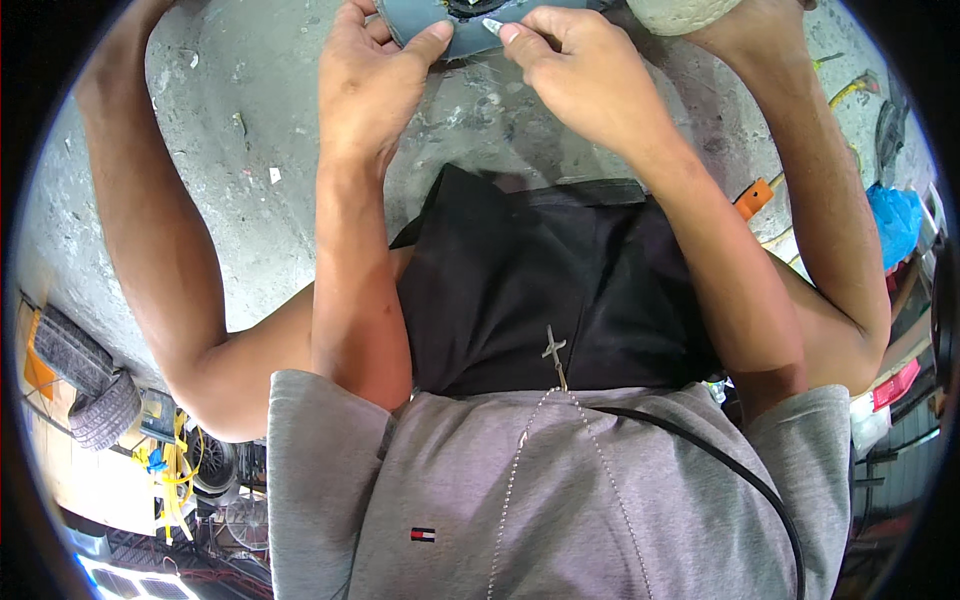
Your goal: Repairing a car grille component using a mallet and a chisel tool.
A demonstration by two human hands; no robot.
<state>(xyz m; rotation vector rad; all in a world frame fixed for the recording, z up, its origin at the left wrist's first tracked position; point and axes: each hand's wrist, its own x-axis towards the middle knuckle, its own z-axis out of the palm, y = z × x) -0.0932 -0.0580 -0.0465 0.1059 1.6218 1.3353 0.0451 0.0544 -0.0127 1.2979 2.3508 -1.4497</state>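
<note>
At the top edge of the head view is a flat blue-grey sheet (465, 42) with a curved outer edge and a dark round part in its middle; the frame cuts off the rest. My left hand (375, 85) grips its left side, thumb on top and fingers curled at the edge. Between the thumb and bent forefinger of my right hand (590, 80) a small, pale, pointed blade-like piece (491, 27) is pinched. Its tip points at the sheet, close to the dark part. Whether it touches the sheet, I cannot tell.
Stained grey concrete floor (260, 90) lies between my bent legs. A pale rounded object (680, 12) is by my right foot. To the right are an orange-handled thing (753, 198), a yellow cable (845, 92) and a blue plastic bag (895, 225). Tires (106, 410) stand at the left.
</note>
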